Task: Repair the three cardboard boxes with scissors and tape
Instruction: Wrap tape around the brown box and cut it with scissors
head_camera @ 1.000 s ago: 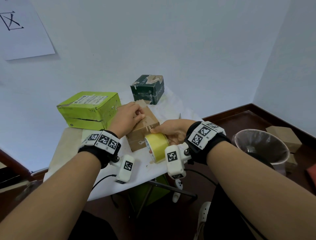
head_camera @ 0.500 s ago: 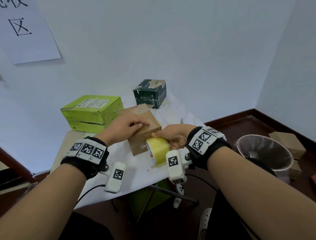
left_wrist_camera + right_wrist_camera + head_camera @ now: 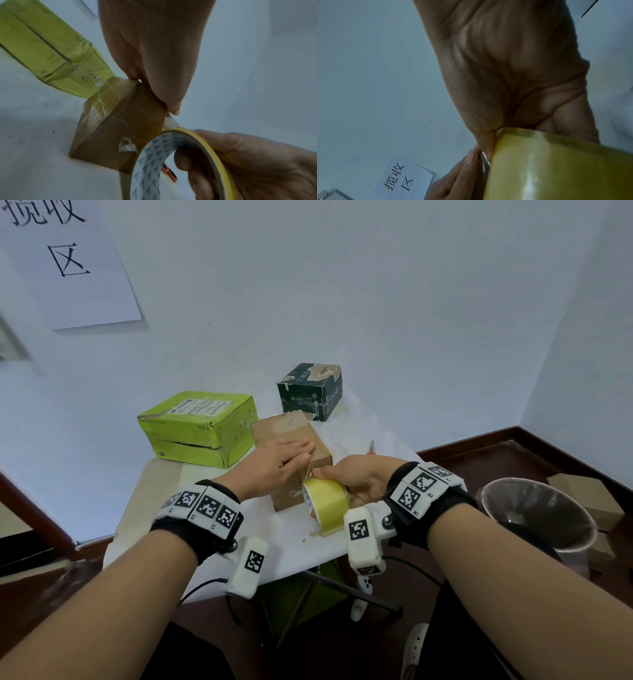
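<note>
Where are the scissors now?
In the head view, the scissors lie on the table's right side, beyond the right hand.

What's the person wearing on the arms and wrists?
Bare forearms, no sleeves. Each wrist has a black band carrying white blocks printed with black square codes; left wrist band, right wrist band. A white camera pod hangs under each, with a black cable.

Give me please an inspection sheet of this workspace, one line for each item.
Surface: small table under a white cover.
Job's things: brown box in front; green box and dark box behind; yellow tape roll; scissors partly hidden.
Clutter: nothing seen.
Hands: left hand flat on the brown box; right hand grips the roll.
Cables: black cable under the left wrist.
Surroundings: wall sign; lined bin; cartons on the floor.
</note>
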Available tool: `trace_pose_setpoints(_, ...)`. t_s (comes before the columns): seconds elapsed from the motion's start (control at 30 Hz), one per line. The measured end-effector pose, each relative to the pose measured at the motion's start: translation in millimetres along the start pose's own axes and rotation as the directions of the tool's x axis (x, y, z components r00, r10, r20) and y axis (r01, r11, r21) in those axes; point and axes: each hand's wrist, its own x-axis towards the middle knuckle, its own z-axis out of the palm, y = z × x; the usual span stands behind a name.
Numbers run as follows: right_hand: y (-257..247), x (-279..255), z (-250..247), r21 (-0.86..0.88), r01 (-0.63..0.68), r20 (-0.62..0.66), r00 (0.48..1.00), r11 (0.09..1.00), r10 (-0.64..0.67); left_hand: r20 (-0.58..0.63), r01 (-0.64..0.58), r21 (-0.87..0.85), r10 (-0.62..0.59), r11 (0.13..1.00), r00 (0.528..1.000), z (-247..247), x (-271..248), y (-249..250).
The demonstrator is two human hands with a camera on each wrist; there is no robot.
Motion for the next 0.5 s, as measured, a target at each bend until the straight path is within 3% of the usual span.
trace_pose_setpoints(0.13,-3,3,-5,-0.203,-0.018,-0.134,0.991,0.979,-0.009,0.061,0.064,0.0,-0.064,0.998,0.996,3,-3,-1)
trace_pose_setpoints(0.2,-6,2,-16,-0.213,-0.039,-0.231,0.973,0.976,-0.011,0.065,0.073,-0.006,-0.072,0.997,0.995,2,-2,-2)
trace_pose_setpoints(0.27,-6,5,-30,-0.184,0.0,-0.4,0.913,0.983,-0.075,0.069,0.072,-0.041,-0.069,0.997,0.995,2,-2,-5)
trace_pose_setpoints(0.33,-2,13,-46,-0.233,0.019,-0.552,0.82,0.972,-0.148,0.077,0.064,-0.065,-0.059,0.996,0.995,3,-2,-8)
trace_pose_setpoints(0.4,3,22,-56,-0.342,-0.069,-0.607,0.778,0.937,-0.164,0.089,0.057,-0.08,-0.05,0.995,0.995,2,-1,-10)
trace_pose_setpoints(0.5,2,32,-61,-0.533,-0.242,-0.618,0.766,0.811,-0.178,0.097,0.054,-0.105,-0.044,0.993,0.994,0,0,-13)
